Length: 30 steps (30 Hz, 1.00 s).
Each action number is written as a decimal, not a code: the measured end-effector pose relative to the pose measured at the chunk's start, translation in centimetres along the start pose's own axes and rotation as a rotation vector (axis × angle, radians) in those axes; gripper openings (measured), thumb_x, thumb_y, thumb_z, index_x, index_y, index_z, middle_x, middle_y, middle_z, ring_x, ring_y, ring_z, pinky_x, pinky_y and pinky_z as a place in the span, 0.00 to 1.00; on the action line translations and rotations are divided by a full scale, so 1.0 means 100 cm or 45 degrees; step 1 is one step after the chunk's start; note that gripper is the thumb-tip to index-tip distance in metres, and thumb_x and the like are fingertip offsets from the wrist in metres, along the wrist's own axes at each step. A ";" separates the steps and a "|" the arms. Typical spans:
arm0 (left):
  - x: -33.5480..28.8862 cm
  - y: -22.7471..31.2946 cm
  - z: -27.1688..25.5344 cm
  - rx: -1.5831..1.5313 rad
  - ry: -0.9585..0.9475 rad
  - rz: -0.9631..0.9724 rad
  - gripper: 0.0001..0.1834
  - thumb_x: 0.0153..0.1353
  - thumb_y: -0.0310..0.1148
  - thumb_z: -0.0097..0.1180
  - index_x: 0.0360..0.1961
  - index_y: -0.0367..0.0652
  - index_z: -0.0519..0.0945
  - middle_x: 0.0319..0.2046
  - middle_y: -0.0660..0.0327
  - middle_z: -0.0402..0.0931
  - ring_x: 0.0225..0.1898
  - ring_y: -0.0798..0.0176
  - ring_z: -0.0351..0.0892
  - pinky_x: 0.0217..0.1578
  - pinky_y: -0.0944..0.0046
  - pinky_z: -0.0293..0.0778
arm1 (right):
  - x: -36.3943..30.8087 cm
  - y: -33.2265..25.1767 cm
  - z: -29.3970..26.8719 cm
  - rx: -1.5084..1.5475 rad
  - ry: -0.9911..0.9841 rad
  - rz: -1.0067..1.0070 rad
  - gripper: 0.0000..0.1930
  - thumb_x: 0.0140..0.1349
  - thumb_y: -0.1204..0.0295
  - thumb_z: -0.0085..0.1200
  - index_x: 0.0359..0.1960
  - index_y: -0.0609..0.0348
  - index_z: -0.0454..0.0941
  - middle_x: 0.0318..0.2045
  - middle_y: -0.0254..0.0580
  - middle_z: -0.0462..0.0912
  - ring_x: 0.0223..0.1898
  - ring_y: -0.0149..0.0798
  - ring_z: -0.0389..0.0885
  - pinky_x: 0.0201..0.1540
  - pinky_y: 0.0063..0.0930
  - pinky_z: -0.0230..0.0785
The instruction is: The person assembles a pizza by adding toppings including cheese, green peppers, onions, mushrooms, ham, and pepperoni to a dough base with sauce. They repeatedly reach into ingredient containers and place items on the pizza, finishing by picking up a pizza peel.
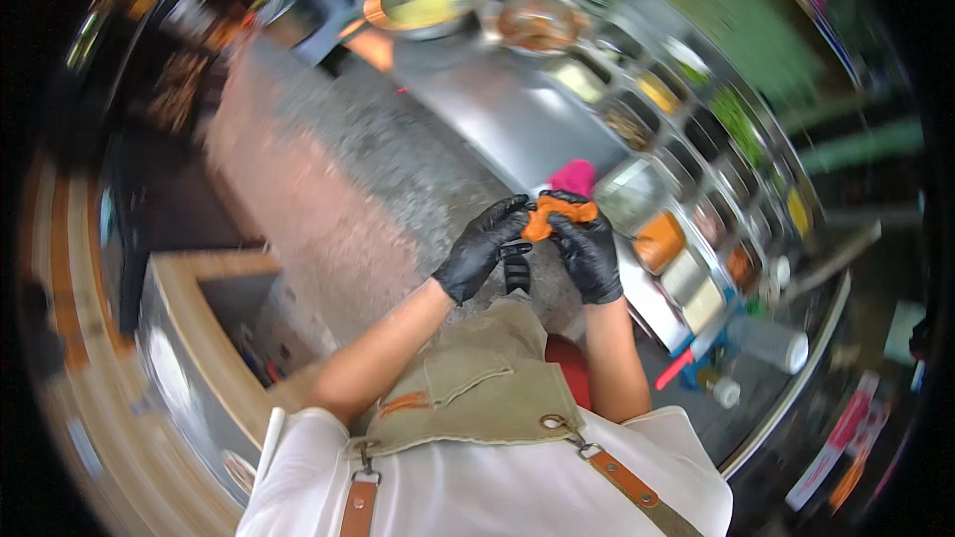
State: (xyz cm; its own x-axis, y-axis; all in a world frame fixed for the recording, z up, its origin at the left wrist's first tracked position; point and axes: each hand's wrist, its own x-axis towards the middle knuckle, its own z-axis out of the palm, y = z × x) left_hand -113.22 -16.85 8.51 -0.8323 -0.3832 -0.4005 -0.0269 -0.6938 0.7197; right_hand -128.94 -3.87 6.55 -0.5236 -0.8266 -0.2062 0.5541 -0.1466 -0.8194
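Observation:
Both hands wear black gloves and meet in front of my apron, at the near corner of the steel counter. My right hand (589, 257) is closed on a crumpled orange cloth (557, 216), its fingers bent over the folds. On the cloth's left end, my left hand (484, 251) grips with its upper fingers and thumb, while its lower fingers stretch away. Motion blur softens the fingertips, and part of the cloth is hidden under them. Just beyond the cloth, a bright pink cloth (573, 177) lies by the counter's edge.
Several steel food pans (665, 239) line the counter's right side. At the back stand a large bowl (428, 2) with yellowish food and a pan of reddish-brown food (540, 22). A pink-handled tool (676, 366) and a clear bottle (771, 343) lie right. A wood-edged cabinet (204, 328) stands left.

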 end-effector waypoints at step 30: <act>-0.898 -0.102 -0.447 0.958 3.105 0.541 0.29 0.54 0.24 0.67 0.60 0.47 0.80 0.48 0.53 0.80 0.52 0.46 0.80 0.52 0.52 0.77 | -0.445 0.622 0.838 -0.647 -2.075 2.001 0.16 0.73 0.73 0.53 0.59 0.64 0.75 0.51 0.45 0.83 0.49 0.40 0.85 0.54 0.39 0.81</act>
State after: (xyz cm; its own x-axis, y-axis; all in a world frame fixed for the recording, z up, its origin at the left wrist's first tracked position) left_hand -13.45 -2.65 11.81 0.7872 -0.3948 0.4737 -0.6149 -0.4439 0.6519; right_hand -16.91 -21.70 9.57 0.9040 0.2419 -0.3525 -0.4148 0.6959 -0.5862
